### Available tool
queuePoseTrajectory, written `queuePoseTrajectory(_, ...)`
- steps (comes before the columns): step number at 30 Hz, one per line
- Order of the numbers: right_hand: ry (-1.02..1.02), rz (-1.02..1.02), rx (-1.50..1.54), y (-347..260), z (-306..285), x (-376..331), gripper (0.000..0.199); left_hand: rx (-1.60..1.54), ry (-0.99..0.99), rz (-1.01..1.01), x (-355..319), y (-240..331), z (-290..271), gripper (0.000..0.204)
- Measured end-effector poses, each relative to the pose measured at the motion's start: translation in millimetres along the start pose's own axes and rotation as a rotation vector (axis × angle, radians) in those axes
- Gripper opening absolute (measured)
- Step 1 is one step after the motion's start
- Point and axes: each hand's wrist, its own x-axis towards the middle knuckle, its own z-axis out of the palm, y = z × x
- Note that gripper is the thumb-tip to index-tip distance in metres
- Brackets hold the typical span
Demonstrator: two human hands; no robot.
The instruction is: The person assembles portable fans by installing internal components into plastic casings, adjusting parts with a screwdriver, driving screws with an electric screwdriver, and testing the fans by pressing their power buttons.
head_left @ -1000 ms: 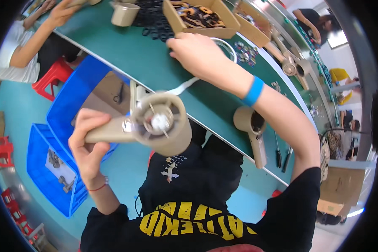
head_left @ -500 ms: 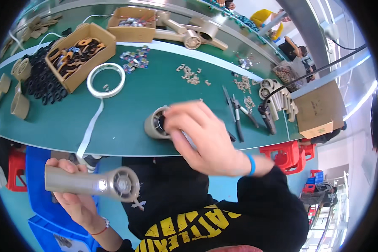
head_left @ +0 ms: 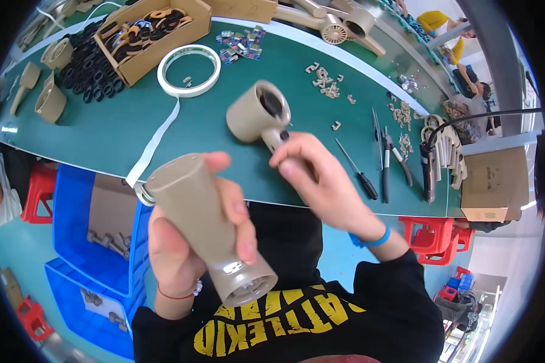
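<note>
My left hand (head_left: pixel 174 249) is wrapped round a tan tapered plastic housing (head_left: pixel 194 196), tilted, its wide round end with a grille inside facing down toward my chest. My right hand (head_left: pixel 330 184) grips the handle of a tan hair-dryer-shaped part (head_left: pixel 243 116) over the green table. Its round open head points up and away, with something dark inside; a small black button shows on the handle by my fingertips. Whether that part touches the table I cannot tell. Close beyond my left hand, a loose strip of white tape (head_left: pixel 163 136) hangs over the table edge.
A tape roll (head_left: pixel 161 71), a carton of black and orange parts (head_left: pixel 127 51) and black rings (head_left: pixel 91 75) lie at left. Small tan clips (head_left: pixel 327 85), a screwdriver (head_left: pixel 363 180), pliers (head_left: pixel 399 160) and tan handles (head_left: pixel 448 145) lie right. Blue bins (head_left: pixel 60 212) stand below.
My left hand has come right with its housing, which now slants downward. My right hand has gone from the round head of the other part to its handle and tilted it. The view has shifted.
</note>
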Motion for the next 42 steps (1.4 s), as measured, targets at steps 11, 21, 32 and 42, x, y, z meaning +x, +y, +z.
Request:
queuePoseTrajectory(11,0.052,0.104,0.576,-7,14,-4,0.013,0.194,-0.26,0.123,7,-6,-7,0.07)
queuePoseTrajectory(21,0.526,-0.031,0.514,23,4,-46,0.016,0.617,-0.28,0.278,92,-29,16,0.066)
queuePoseTrajectory(32,0.349,-0.037,0.768,14,-3,-29,0.024,0.523,-0.166,0.173,112,-26,6,0.054)
queuePoseTrajectory(42,0.352,0.023,0.769,7,-1,-20,0.032,0.462,-0.134,0.173,105,-37,6,0.041)
